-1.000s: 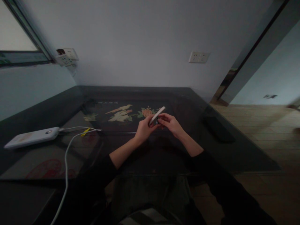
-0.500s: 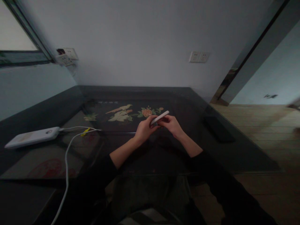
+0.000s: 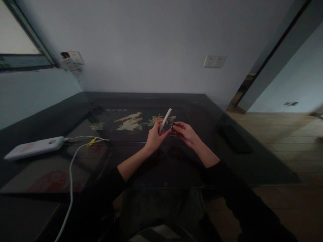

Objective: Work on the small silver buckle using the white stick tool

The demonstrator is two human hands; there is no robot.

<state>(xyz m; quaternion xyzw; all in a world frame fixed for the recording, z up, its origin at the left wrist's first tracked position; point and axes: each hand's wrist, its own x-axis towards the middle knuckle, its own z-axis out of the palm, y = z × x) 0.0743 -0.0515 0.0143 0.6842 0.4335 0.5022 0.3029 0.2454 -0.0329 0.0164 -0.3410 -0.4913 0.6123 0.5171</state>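
So the left hand [image 3: 154,137] has its fingers closed around the lower end of a slim white stick-like thing [image 3: 165,120], which tilts up and to the right above the dark glass-topped bench [image 3: 63,114]. Right hand [image 3: 185,132] sits just beside it, fingers pinched on something small and dark [image 3: 173,127] that's too tiny to make out. Both hands hover over the bird and flower picture [image 3: 131,121] under the glass. Off to the left there's a white power bank [image 3: 32,147] lying flat with a white cable [image 3: 72,168] running off the near edge. Wall sockets [image 3: 214,61] behind.
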